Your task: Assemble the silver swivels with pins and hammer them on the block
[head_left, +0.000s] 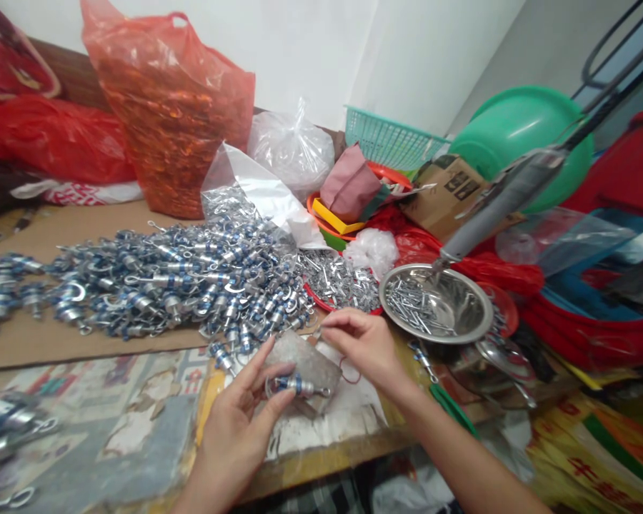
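Note:
My left hand [246, 414] grips a silver metal hook fitting [300, 385] with blue bands between thumb and fingers. A small eye at its end points right. The fitting lies against a grey metal block [316, 364] on the bench's front part. Just beyond the block's far right corner, my right hand [361, 346] is closed in a pinch; what its fingertips hold is too small to make out. Left of and beyond both hands spreads a big heap of similar hook fittings [182, 278]. A red-rimmed tray of small metal pieces [343, 282] sits past my right fingertips.
A steel bowl [461, 307] with nails or pins stands right of my right hand, under a grey-handled tool [504, 200]. Behind the heap stand a full red plastic bag [176, 121] and a clear bag [294, 146]. A green basin [525, 135] leans at back right.

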A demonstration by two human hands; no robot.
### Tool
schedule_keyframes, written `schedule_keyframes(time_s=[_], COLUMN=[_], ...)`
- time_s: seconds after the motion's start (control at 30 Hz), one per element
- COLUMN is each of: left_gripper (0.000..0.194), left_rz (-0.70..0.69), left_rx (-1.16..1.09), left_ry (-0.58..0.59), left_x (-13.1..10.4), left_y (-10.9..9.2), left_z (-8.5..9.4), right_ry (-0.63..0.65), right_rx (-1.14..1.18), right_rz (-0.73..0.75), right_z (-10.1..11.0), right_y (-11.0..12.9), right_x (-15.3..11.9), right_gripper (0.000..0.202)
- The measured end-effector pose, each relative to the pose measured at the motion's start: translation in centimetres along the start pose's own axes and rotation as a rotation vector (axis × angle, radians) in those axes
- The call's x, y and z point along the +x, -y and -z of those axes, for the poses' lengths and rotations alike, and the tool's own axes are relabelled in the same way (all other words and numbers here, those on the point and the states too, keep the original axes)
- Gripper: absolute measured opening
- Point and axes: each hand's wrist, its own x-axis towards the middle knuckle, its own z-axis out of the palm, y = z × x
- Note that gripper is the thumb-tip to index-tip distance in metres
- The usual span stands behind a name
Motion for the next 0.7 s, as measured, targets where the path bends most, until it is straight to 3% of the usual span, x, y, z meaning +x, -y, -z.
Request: schedule_keyframes(time_s=[0.1,0.2,0.43,0.6,0.7], left_gripper=[0.068,0.068,0.049,0.039,0.035], left_rz=[-0.065,-0.141,-0.227,-0.288,-0.333], left_rx=[0.136,0.277,0.418,0.466,0.428], left_ry=[0.006,-0.008,-0.046,-0.139,-0.146], left_x=[-0.2,-0.4,-0.2,-0.2,-0.2], left_y=[0.1,-0.2,-0.8,-1.1,-1.2], left_z=[0.0,0.0,0.2,0.1,0.0], right_ry=[0.087,0.126,0.186,0.066,0.063], right_rx=[0.26,0.372,0.695,0.763,0.814], right_rz=[-0.054,-0.107,-0.284,-0.388,-0.417], right_z=[-1.8,-2.6,-2.4,-3.0,-3.2], right_y=[2.9,4.0,4.0,3.6,3.4], right_x=[-2.9,-3.9,-3.3,-4.2,-4.4], right_gripper=[0.007,0.011,0.023,0.028,0.031])
